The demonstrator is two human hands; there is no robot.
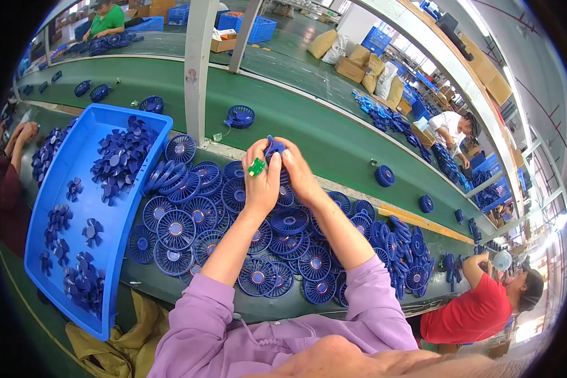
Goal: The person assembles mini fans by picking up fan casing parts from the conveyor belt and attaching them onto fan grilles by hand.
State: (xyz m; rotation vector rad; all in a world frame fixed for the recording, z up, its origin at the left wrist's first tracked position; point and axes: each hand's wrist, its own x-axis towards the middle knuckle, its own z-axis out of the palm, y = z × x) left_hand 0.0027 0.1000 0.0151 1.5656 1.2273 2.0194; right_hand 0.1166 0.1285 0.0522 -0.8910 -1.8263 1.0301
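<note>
While both our hands sit raised over the table [334,148], left hand [261,183] pinches a green circuit board [256,167] and right hand [299,173] fingers clamp a blue fan part [272,148] at its 1 o'clock; mating step, we judge. Next needs alignment.

A fan part [272,149] is held in the grip of both hands above the bench [309,135]. Fan grilles [233,220] are spread below and right of the grip; a tray [82,189] of fan blades [121,154] lies left.
</note>
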